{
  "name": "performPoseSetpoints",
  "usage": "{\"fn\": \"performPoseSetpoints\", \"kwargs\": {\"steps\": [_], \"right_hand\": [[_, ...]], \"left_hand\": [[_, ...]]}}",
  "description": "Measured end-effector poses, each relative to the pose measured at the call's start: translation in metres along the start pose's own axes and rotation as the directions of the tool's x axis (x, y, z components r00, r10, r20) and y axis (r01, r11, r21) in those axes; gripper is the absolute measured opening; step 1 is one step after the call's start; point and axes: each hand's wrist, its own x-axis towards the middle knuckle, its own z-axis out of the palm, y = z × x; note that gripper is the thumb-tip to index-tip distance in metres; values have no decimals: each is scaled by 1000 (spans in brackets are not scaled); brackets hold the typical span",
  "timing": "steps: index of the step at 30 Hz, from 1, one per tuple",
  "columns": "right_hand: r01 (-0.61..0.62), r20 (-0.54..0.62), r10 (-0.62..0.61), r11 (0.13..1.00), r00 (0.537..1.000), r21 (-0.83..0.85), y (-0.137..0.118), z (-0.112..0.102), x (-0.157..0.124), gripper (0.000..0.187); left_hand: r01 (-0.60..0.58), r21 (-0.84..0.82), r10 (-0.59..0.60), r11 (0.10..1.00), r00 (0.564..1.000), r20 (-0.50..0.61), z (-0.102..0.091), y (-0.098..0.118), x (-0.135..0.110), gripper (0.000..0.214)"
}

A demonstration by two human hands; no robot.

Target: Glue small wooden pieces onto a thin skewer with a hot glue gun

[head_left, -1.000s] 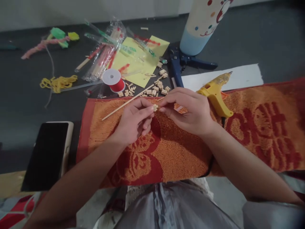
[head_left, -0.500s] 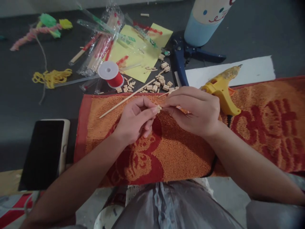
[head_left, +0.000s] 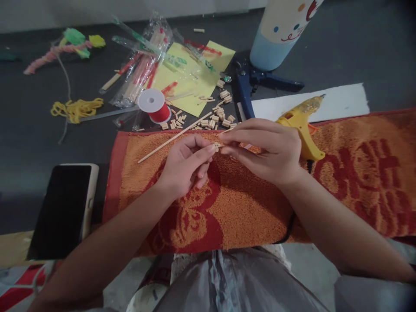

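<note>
At the left, the phone (head_left: pixel 60 212) is set beside the orange towel (head_left: pixel 253 208), apparently to be kept out of the hands' way. Above the towel, the small wooden cluster (head_left: pixel 216 147) is pinched in the left hand (head_left: pixel 188 164), seemingly so that its free side is offered rightward. There the right hand (head_left: pixel 260 149) is poised close; whether anything is gripped in it cannot be told at this blur. Beyond, the glue gun (head_left: pixel 302 132) is laid, probably for easy reach. Since the earlier frame, the right fingertips have been parted slightly; the left pinch is unchanged.
</note>
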Motion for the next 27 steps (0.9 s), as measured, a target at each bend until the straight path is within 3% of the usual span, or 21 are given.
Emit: {"fn": "performPoseSetpoints", "kwargs": {"steps": [4, 11, 16, 22, 27], "right_hand": [[54, 20, -54, 998, 998, 34, 1, 1, -1, 19], [2, 59, -5, 999, 998, 48, 0, 3, -2, 17], [44, 50, -47, 997, 998, 58, 1, 3, -1, 14], [58, 55, -57, 998, 997, -17, 3, 3, -2, 18], [184, -14, -184, 983, 983, 18, 2, 4, -2, 14]], "left_hand": [[-3, 7, 3, 1000, 1000, 14, -1, 0, -1, 27], [0, 42, -1, 999, 1000, 24, -3, -3, -2, 28], [-8, 42, 7, 999, 1000, 31, -3, -3, -1, 29], [-3, 26, 2, 1000, 1000, 21, -3, -1, 0, 24], [-25, 25, 25, 999, 1000, -6, -4, -4, -2, 18]]}}
